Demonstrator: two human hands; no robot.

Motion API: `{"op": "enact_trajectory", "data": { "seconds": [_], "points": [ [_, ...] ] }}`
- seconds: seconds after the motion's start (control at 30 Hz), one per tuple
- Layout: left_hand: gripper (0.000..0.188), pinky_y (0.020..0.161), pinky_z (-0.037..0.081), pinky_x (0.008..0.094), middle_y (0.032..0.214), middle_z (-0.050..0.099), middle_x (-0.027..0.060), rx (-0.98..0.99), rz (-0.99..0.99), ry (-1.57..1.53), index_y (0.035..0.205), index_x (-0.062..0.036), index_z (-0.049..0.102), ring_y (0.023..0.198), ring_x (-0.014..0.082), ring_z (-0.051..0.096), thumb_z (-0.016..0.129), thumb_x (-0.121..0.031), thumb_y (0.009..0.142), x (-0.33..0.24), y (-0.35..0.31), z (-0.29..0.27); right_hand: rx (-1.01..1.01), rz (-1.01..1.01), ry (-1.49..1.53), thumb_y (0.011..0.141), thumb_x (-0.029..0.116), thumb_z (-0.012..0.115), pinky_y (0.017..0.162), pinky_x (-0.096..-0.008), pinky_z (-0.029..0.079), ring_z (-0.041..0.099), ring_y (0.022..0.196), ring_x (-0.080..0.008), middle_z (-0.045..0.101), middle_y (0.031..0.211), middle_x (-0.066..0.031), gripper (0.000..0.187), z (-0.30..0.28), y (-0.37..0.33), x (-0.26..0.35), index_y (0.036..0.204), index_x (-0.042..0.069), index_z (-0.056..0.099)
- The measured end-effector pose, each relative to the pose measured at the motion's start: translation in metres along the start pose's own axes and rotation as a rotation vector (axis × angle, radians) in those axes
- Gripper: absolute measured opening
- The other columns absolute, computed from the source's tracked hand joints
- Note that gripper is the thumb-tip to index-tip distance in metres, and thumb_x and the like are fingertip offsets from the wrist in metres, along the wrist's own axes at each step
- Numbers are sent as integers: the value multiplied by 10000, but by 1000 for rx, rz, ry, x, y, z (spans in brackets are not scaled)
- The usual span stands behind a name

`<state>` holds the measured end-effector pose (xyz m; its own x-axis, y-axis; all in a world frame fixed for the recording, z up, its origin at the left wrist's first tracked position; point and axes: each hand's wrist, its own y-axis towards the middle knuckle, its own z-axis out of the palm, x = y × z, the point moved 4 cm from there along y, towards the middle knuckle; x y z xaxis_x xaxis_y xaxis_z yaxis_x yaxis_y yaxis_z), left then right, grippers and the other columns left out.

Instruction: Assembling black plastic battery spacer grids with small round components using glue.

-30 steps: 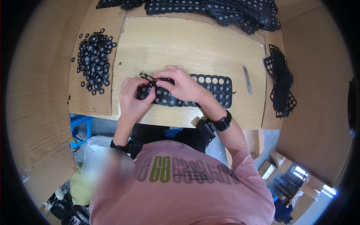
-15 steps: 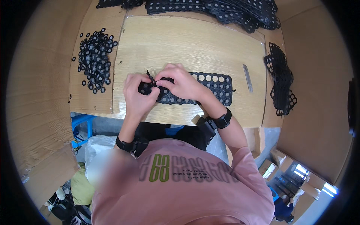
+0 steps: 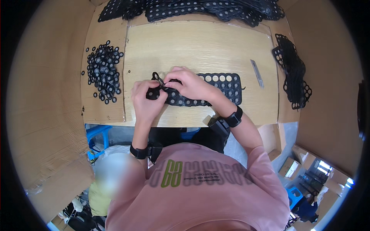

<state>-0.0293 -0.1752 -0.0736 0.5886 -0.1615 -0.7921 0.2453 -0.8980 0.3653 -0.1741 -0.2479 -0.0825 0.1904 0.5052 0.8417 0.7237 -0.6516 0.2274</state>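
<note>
A black rubbery sheet [image 3: 227,93] lies lengthwise near the table's front edge. Grey discs fill many of its round holes, while wood shows through several holes of the far row. Its left end is bent upward between my hands, with a holed flap [image 3: 155,76] standing above the fingers. My left hand [image 3: 146,103] pinches this end between thumb and curled fingers. From the right, my right hand [image 3: 187,85] reaches over the sheet, thumb and fingertips closed on the same raised part. The fingers hide whether a small piece is held there.
Loose black rings with grey centres [image 3: 103,71] are heaped at the left. A slim metal blade [image 3: 257,74] lies right of the sheet. Stacked black holed sheets [image 3: 200,10] line the back, and more holed strips [image 3: 291,73] lie at the right. Cardboard walls [image 3: 327,69] flank the table.
The flap at the sheet's left end has turned from a thin point into a rounded, open loop. Both hands keep their pinch there. The whole view has shifted slightly.
</note>
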Motion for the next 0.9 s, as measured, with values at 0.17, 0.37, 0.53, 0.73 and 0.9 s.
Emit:
{"op": "enact_trajectory", "data": {
  "seconds": [0.17, 0.37, 0.53, 0.73, 0.9],
  "points": [
    [209, 808, 397, 394, 765, 624, 59, -42, 164, 401, 790, -76, 632, 856, 251, 538, 732, -102, 608, -19, 7, -4, -36, 57, 75, 878, 107, 626, 754, -361, 466, 592, 847, -305, 614, 841, -141, 125, -3, 0, 3, 964, 19, 650],
    [209, 653, 476, 352, 775, 606, 101, -5, 108, 286, 840, -6, 615, 739, 258, 563, 709, -55, 658, -20, 8, 4, -70, 95, 155, 880, 129, 645, 726, -321, 483, 632, 834, -233, 648, 904, -128, 184, -6, -1, 3, 1019, 8, 644],
    [219, 714, 537, 321, 840, 655, 136, 68, -85, 44, 904, 38, 628, 742, 226, 659, 706, -38, 715, -6, 5, 4, -86, 170, 315, 845, 89, 685, 794, -286, 499, 651, 919, -165, 683, 948, -86, 203, -4, 0, -5, 1015, 12, 604],
    [181, 722, 550, 256, 879, 672, 122, 79, -123, -19, 930, 60, 623, 785, 149, 663, 681, 24, 762, -7, 1, 1, -98, 178, 449, 839, 56, 690, 798, -285, 497, 642, 902, -126, 680, 912, -65, 190, -2, -2, -7, 995, 16, 590],
    [176, 724, 548, 251, 869, 676, 117, 104, -222, -49, 930, 56, 626, 781, 145, 668, 678, 25, 765, -10, -1, 1, -71, 191, 455, 832, 74, 698, 792, -295, 501, 653, 884, -149, 685, 900, -88, 202, -3, -2, -6, 993, 9, 595]
  ]
}}
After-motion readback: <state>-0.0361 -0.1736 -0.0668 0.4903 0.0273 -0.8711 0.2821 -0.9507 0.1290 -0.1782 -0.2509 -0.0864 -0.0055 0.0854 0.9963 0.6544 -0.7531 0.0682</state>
